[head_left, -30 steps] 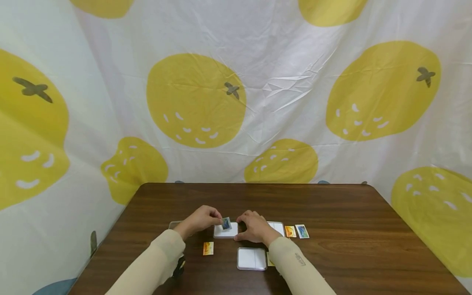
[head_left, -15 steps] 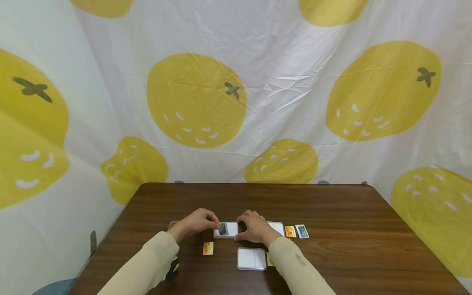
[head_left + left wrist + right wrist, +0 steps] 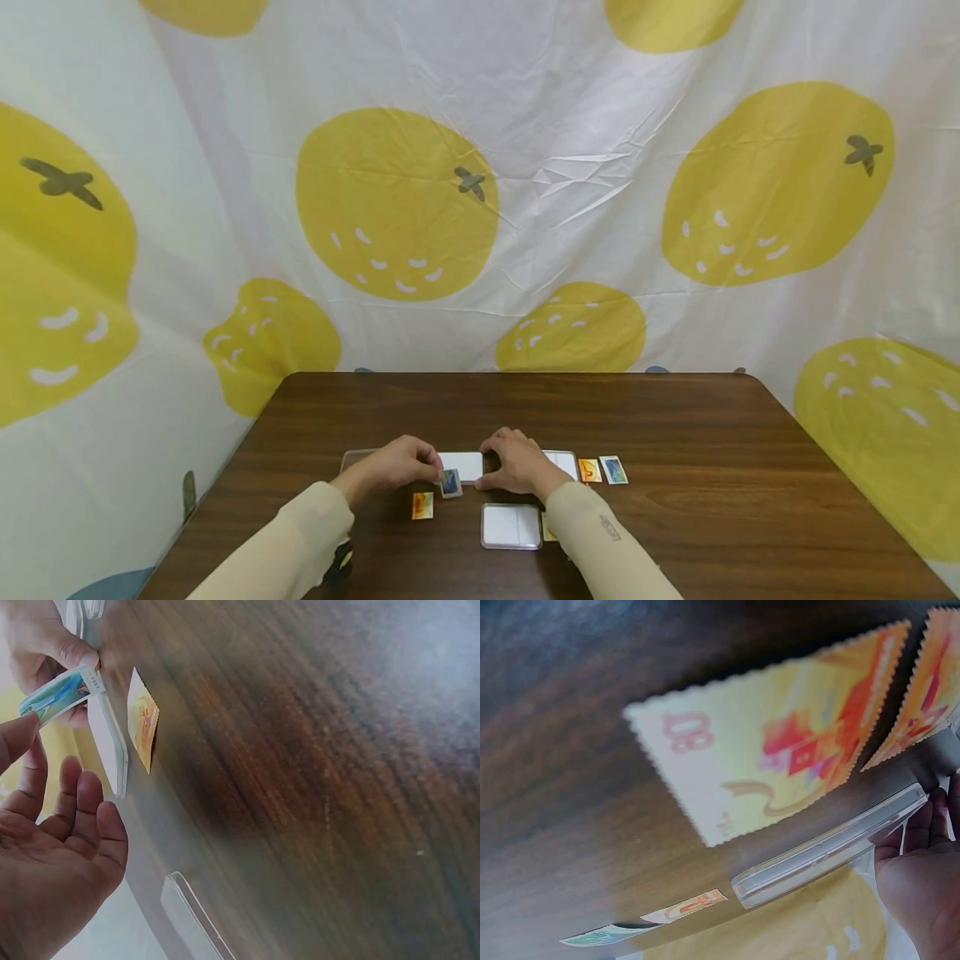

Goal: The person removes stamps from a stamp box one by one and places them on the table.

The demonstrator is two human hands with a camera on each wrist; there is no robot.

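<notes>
My left hand (image 3: 397,462) pinches a blue-green postage stamp (image 3: 450,483) by its edge between thumb and forefinger; its other fingers are loosely bent. In the head view the stamp overlaps the front edge of a flat white case (image 3: 461,465). My right hand (image 3: 517,462) grips the right end of that case, thumb at the near side and forefinger at the far side. Just in front of my left hand lies an orange-yellow stamp (image 3: 422,505), which also shows with toothed edges in the left wrist view.
Another clear-rimmed white case (image 3: 511,527) lies nearer me, a yellow stamp (image 3: 550,527) beside it partly behind my sleeve. Right of my hand are a case (image 3: 561,464), an orange stamp (image 3: 590,470) and a blue stamp (image 3: 613,470). A clear case (image 3: 354,456) sits behind my left wrist.
My left hand has drawn the blue-green stamp from over the white case toward me and slightly left, to the case's front edge. My right hand has stayed in place.
</notes>
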